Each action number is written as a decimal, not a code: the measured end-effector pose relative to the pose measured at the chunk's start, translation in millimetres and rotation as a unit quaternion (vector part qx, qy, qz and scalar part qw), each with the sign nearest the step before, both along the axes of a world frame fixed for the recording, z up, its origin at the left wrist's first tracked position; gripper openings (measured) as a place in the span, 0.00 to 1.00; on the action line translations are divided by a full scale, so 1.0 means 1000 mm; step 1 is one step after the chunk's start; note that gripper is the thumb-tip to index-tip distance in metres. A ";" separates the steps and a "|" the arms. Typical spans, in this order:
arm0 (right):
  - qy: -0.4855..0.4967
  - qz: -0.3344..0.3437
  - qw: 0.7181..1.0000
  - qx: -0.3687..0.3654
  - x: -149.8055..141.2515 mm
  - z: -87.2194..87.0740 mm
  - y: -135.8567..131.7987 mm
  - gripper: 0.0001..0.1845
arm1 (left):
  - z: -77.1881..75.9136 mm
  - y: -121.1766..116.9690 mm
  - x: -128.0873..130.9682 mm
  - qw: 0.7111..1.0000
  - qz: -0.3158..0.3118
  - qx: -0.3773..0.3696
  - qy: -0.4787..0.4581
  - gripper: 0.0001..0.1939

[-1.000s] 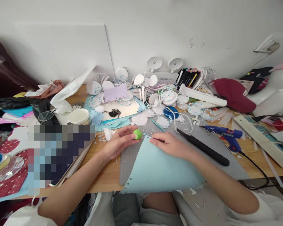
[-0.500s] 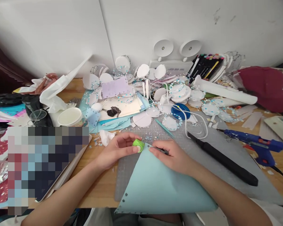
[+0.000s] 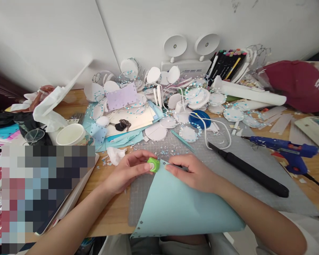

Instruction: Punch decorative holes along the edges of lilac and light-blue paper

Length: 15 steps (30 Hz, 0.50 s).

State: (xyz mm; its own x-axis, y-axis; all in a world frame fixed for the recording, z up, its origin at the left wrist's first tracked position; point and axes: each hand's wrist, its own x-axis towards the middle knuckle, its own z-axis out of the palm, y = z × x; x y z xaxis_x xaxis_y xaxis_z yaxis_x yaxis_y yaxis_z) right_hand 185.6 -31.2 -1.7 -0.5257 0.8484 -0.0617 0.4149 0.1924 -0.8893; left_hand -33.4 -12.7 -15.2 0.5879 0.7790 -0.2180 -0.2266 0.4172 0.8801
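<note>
My left hand [image 3: 131, 170] grips a small green paper punch [image 3: 153, 164], with the thumb on its pale button. The punch sits at the top left corner of a sheet of light blue paper [image 3: 186, 202]. Small flower-shaped holes run along its bottom edge, and one shows near the top corner. My right hand [image 3: 191, 171] pinches the paper near that corner; a dark thing, mostly hidden, shows between its fingers. Tiny punched paper bits [image 3: 162, 148] lie just beyond the hands. Beneath the paper is a grey cutting mat [image 3: 140, 202].
A black-handled knife [image 3: 251, 170] and a blue glue gun [image 3: 281, 147] lie to the right. White discs [image 3: 195, 97] with beaded trim, a white cable [image 3: 220, 124] and paper sheets crowd the back. A paper cup [image 3: 70, 134] stands left.
The view has shifted slightly, moving the scene a little left and up. My left hand keeps the punch at the paper's corner, and the dark thing in my right hand shows less.
</note>
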 end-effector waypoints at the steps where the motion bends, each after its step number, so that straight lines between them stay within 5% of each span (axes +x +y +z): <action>1: -0.001 0.000 1.000 0.005 0.000 -0.001 0.000 0.18 | 0.000 0.000 0.000 1.000 -0.007 0.010 0.008 0.13; 15: -0.018 0.005 0.997 0.079 -0.004 -0.007 -0.001 0.17 | 0.002 0.000 -0.001 0.998 -0.045 0.036 0.028 0.16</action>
